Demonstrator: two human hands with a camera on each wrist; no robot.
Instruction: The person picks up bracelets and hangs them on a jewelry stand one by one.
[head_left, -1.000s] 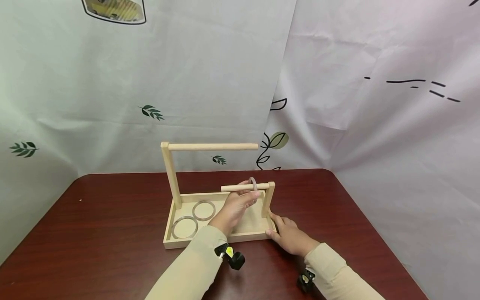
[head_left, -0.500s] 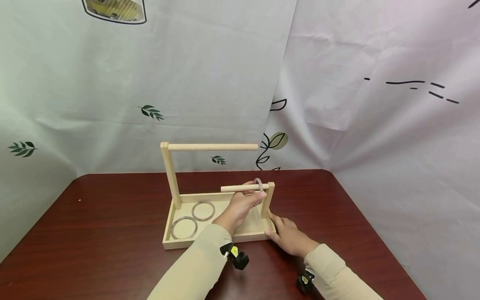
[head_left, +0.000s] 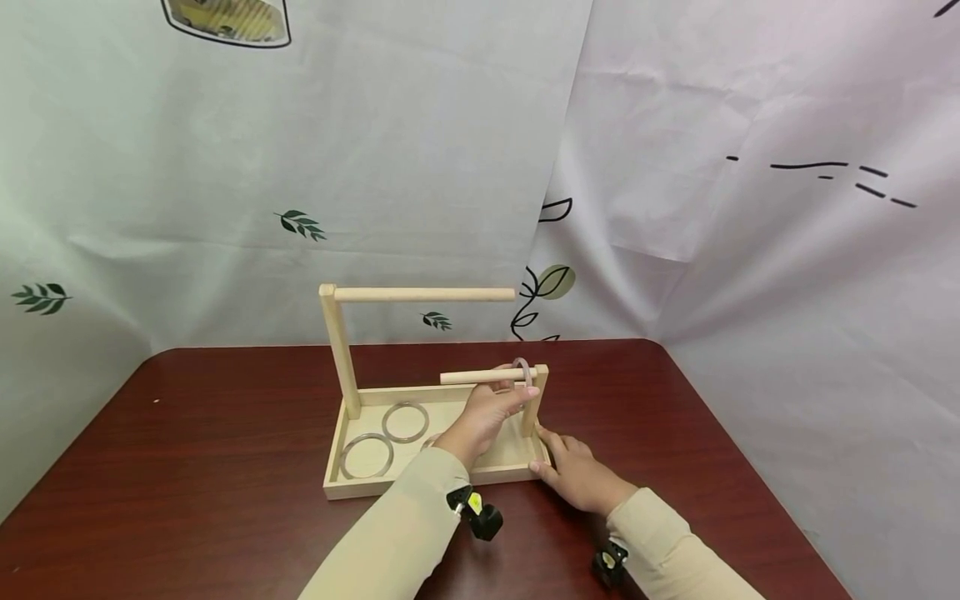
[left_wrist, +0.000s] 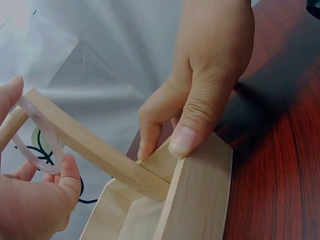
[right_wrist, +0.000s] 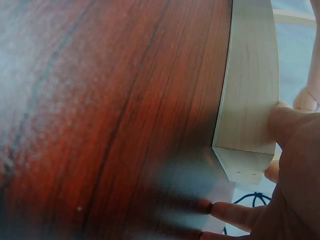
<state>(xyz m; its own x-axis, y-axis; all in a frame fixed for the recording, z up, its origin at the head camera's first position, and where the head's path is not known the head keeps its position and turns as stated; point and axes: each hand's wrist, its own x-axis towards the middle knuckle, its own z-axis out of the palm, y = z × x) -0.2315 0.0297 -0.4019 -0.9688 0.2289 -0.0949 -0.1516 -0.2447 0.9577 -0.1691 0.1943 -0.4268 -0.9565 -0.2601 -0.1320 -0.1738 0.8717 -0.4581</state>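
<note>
left hand (head_left: pixel 487 418) pinches a clear ring (left_wrist: pixel 47 126), right hand (head_left: pixel 581 475) grips the wooden tray (head_left: pixel 351 490) holding more rings (head_left: pixel 405 441)

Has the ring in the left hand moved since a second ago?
Yes: in the head view, the ring has shifted right along the lower rod, closer to its post.

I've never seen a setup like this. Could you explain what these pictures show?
There's no robot here, just a person's own two hands. The wide picture comes from a camera worn on the head; the two close-ups come from wrist cameras, one per arm. On the dark red table stands a wooden tray with two posts, each bearing a rod. Two rings lie plainly visible inside. The left hand holds another ring, which encircles the lower rod. The right hand grips the tray's corner.
</note>
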